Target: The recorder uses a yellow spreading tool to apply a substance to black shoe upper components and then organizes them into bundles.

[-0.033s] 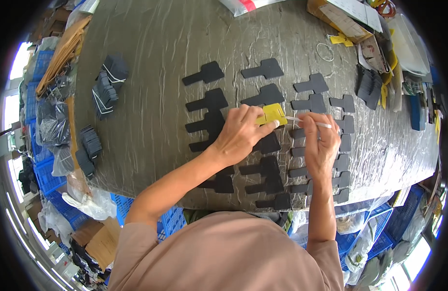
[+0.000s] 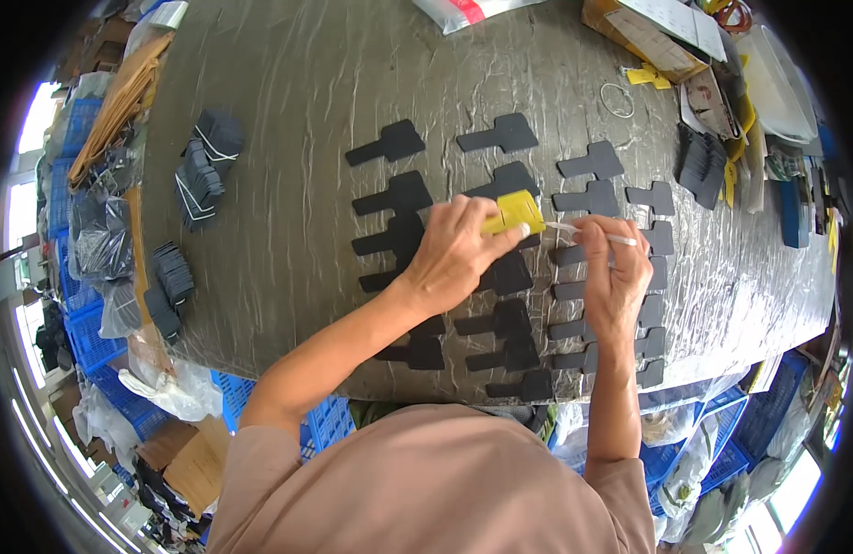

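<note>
We work over a grey tabletop [image 2: 288,74] laid out with rows of black T-shaped cards [image 2: 403,194]. Our left hand [image 2: 454,254] has its grip clamped on a small yellow piece [image 2: 514,212], pinched between thumb and fingertips just above the middle rows. Our right hand [image 2: 616,268], close beside that grip, holds a thin clear strip [image 2: 593,233] closed between its fingers, and one end of the strip runs up to the yellow piece, so the two hands meet over the cards.

Directly under and around both grips the black cards lie flat in loose columns, some partly covered by our hands and forearms. Away from the left grip, toward the far-left rim of the tabletop, banded stacks of black cards [image 2: 205,166] wait in bundles, and further off on the right side another dark stack [image 2: 702,162] stands near a cardboard box [image 2: 643,37] and a loose ring [image 2: 616,100].

Judging by the layout, the spreading of cards looks largely done, with many set out singly. We cannot see any of the laid-out cards carrying a strip or a yellow mark, so whatever the two hands are preparing seems barely started on them, and the bundled stacks appear untouched.
</note>
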Tool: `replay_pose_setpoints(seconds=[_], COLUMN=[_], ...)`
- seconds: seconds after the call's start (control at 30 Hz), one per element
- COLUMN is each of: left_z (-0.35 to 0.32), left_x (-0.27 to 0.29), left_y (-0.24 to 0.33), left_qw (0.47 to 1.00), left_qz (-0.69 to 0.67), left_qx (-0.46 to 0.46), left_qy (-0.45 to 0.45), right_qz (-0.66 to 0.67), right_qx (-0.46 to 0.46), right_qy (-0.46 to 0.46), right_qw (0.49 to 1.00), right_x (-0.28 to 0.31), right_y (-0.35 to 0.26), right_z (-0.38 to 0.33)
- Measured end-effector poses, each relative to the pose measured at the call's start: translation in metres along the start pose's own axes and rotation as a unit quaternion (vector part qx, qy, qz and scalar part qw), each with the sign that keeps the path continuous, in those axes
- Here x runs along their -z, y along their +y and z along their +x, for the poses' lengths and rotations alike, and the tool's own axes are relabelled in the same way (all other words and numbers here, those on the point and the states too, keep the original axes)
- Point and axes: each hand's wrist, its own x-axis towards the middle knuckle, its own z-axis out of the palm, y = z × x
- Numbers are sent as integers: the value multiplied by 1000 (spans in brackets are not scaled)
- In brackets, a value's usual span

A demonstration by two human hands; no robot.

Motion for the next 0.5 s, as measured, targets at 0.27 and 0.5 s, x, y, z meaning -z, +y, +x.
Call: replay_pose_setpoints(seconds=[0.27, 0.5], left_z=[24, 27], left_x=[-12, -16], left_y=[-21, -16], left_qw=[997, 997], left_qz=[58, 60], left_qx=[39, 49], left_qy=[-23, -23], right_qz=[3, 2], right_qx=[13, 2], right_qy=[5, -29], right_qw=[1000, 1000], right_x=[10, 13], right_y=[6, 7], right_z=[8, 13])
